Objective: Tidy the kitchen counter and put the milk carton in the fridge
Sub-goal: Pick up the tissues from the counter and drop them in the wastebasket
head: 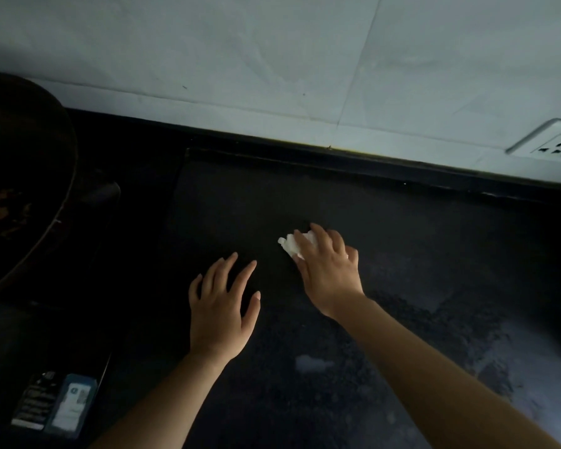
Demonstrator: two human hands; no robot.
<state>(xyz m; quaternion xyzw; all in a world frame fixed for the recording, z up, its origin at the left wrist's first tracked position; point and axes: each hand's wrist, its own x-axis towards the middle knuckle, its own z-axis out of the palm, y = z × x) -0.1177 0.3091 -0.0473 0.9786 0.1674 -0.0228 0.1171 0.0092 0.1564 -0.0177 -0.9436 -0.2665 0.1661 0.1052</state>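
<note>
Dark counter (402, 286) — pale tiled wall (240, 59) behind, socket (554, 140) right.

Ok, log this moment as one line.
phase: wiping counter | right hand: pressing white tissue | left hand: open, empty | milk carton: not in view

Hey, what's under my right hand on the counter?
A crumpled white tissue lies under the right hand, pressed to the dark counter. Only its left edge shows; the fingers cover the rest.
</note>
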